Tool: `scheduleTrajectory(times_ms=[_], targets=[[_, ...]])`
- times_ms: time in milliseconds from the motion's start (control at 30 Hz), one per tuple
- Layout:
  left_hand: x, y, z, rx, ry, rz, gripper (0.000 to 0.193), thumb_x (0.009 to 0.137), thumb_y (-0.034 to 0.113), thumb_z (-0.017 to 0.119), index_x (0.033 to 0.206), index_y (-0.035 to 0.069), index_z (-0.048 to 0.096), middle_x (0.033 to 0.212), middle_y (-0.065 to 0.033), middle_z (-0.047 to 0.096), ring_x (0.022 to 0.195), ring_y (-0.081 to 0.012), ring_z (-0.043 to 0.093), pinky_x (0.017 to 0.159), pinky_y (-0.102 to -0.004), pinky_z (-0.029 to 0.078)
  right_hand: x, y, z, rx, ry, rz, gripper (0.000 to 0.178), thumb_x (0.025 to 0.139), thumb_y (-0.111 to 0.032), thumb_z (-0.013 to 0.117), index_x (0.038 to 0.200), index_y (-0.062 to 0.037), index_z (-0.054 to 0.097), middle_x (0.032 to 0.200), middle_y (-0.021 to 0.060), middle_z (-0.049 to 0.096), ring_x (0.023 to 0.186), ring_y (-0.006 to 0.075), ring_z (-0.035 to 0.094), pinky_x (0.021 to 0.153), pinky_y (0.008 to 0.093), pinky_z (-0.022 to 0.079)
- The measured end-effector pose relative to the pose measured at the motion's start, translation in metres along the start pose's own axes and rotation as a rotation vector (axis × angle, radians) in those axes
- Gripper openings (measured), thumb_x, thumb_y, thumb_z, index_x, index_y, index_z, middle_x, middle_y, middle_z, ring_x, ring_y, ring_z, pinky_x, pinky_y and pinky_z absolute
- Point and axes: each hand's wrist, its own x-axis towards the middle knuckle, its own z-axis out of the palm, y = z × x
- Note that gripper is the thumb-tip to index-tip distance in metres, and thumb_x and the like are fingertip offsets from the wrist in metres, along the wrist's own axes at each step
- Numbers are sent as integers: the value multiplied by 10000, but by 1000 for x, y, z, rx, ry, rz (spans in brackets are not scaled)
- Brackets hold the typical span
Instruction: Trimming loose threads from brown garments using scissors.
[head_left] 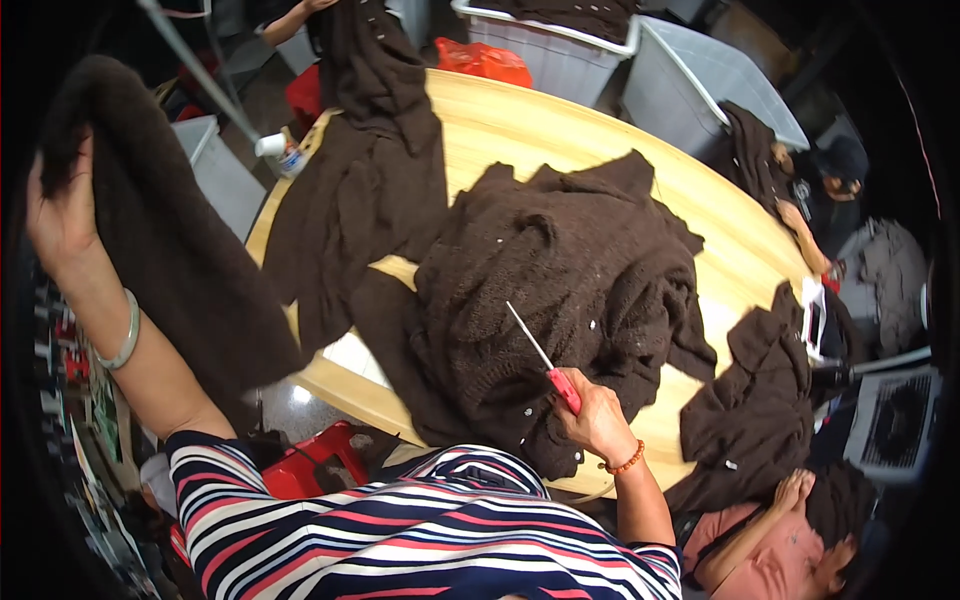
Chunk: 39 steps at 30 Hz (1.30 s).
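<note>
My left hand (62, 210) is raised at the far left, closed on a dark brown knitted garment (170, 220) that hangs down in a long fold beside the table. Over the near part of the table, my right hand (598, 418) grips a tool with a pink-red handle (566, 390) and a thin, pointed metal blade; its exact kind is unclear. The tip points away from me, in front of a big heap of dark brown knitwear (540, 250). Small pale buttons or tags dot that heap.
More brown knitwear (370, 180) lies across the light wooden table (480, 110) at left, and another piece (755, 390) at right. Grey-white bins (660, 90) stand beyond. People work around the table. A white cup (270, 146) sits at its left edge, near a red stool (320, 460).
</note>
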Motion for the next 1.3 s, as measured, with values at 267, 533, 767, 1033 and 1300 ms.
scheduleTrajectory(times_ms=[267,533,767,1033,1300], targets=[[83,-214,-74,-291,-82,-489,402,957,-1,528,1340,-106,463,1403,-244,479,1326,-365,438,1137,-523,340,-15,-2,-1,56,171,153,351,852,-86,652,1196,-66,583,943,226,662,925,431,641,781,443,523],[-136,-285,79,-89,-637,-868,480,990,273,563,1370,2,451,1310,-164,585,1157,-243,602,1006,-386,487,-34,8,-2,74,320,313,318,881,-108,651,1191,-97,583,928,211,671,901,431,654,757,453,533],[-399,-171,164,580,-1520,53,868,675,270,863,1427,112,460,1337,-217,442,1177,-397,479,985,-453,426,-52,34,-6,93,413,309,292,888,-57,610,1180,-65,587,878,210,657,875,403,672,765,396,521],[-372,-194,131,413,-1150,-622,179,828,-26,679,1005,-11,661,928,-56,630,877,-140,607,785,-259,477,-79,58,-5,98,348,269,312,892,-98,640,1196,-77,575,918,225,665,890,437,651,763,436,527],[-454,-202,146,216,-773,-1109,488,857,-67,664,1301,-11,470,1090,-39,613,1028,-78,569,912,-229,468,-82,44,-20,97,258,83,332,864,-90,648,1188,-83,577,911,225,670,867,433,657,742,457,532]])
